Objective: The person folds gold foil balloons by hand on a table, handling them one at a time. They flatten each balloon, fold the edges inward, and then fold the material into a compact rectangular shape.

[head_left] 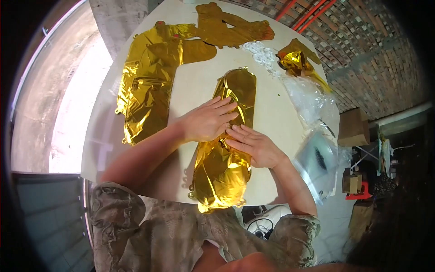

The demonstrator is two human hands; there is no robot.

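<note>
A gold foil balloon lies lengthwise in front of me on the pale tabletop, its near end puffed and wrinkled and reaching the table's front edge. Its far end is flatter and smooth, with a small tab at the tip. My left hand lies across its middle, palm down, fingers stretched out. Just nearer to me, my right hand rests on the balloon's right side, also palm down with fingers extended. The fingertips of both hands come close together over creased foil. What lies under the palms is hidden.
Flat gold foil balloons lie at the left, with another piece at the back. White stringy material, crumpled gold foil and clear plastic bags lie along the right side. A cardboard box stands beyond the table.
</note>
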